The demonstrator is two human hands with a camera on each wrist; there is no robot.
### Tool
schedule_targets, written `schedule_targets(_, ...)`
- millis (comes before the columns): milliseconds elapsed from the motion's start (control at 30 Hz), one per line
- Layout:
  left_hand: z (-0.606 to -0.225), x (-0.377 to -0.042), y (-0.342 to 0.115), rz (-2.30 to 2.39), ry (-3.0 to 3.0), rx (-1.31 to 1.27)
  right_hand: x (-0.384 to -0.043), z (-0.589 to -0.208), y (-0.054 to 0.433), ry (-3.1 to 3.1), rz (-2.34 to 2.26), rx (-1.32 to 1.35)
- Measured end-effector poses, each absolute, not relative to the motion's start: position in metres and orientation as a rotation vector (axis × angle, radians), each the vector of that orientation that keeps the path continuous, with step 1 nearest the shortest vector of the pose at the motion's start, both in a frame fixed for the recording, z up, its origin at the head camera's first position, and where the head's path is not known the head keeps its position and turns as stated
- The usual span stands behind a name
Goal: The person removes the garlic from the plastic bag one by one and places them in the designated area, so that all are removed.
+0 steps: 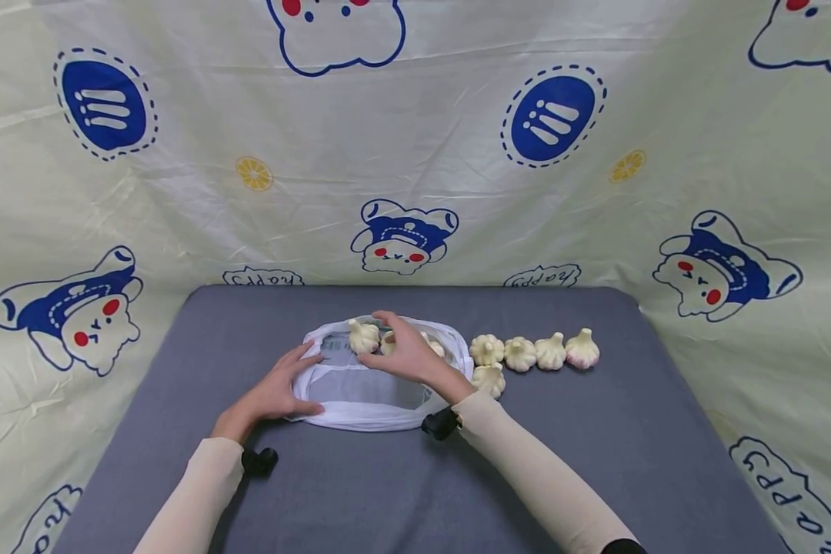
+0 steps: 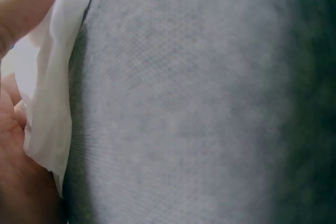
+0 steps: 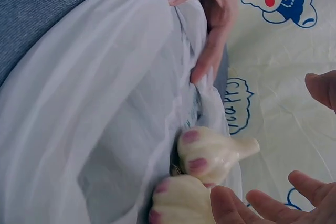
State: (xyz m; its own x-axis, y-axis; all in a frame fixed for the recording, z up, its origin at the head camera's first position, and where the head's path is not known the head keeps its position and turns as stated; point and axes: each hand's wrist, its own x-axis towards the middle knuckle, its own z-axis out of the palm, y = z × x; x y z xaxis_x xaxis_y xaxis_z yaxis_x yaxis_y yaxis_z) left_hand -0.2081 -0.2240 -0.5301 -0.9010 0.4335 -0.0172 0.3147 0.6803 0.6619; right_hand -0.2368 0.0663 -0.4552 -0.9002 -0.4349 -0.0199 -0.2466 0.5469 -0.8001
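Note:
A white plastic bag (image 1: pixel 360 419) lies with its mouth wide on the table. My left hand (image 1: pixel 270 392) holds the bag's left rim; in the left wrist view the white film (image 2: pixel 50 93) passes between thumb and fingers. Garlic bulbs (image 1: pixel 363 337) sit inside along the far side, some partly hidden by my right hand (image 1: pixel 412 354). That hand is over the bag, thumb and fingers apart. In the right wrist view its fingers (image 3: pixel 273 211) are beside a bulb (image 3: pixel 181 200), with another bulb (image 3: pixel 207 153) farther along; nothing shows between them.
Right of the bag, several more garlic bulbs (image 1: pixel 519 354) stand in a row, and one bulb (image 1: pixel 488 381) sits in front against the bag's edge. The grey table (image 1: pixel 360 492) ends at a patterned cloth backdrop (image 1: pixel 429 138).

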Motion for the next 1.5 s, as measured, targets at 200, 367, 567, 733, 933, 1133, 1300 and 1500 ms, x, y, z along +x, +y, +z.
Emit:
schedule_targets(200,-0.530,-0.205,-0.222,1.010,2.701,0.589,-0.238,-0.465,0.054,2.517,-1.282,-0.578)
schedule_targets(367,-0.530,-0.206,-0.222,1.023,2.695,0.591,-0.242,-0.471,0.047,2.556,-1.231,-0.597)
schedule_targets(567,-0.533,-0.208,-0.222,1.017,2.713,0.622,-0.246,-0.477,0.044,2.597,-1.156,-0.606)
schedule_targets(733,-0.532,-0.210,-0.223,1.006,2.725,0.636,-0.246,-0.477,0.041,2.608,-1.123,-0.594)
schedule_targets(933,-0.531,-0.210,-0.224,1.013,2.722,0.627,-0.248,-0.480,0.035,2.662,-1.115,-0.642)
schedule_targets(1133,-0.530,-0.210,-0.224,1.012,2.724,0.630,-0.251,-0.486,0.030,2.702,-1.121,-0.652)
schedule_targets(1300,-0.529,-0.209,-0.225,1.018,2.725,0.613,-0.254,-0.489,0.027,2.662,-1.147,-0.667)
schedule_targets(1500,-0.530,-0.209,-0.224,1.009,2.723,0.612,-0.255,-0.493,0.027,2.650,-1.174,-0.651)
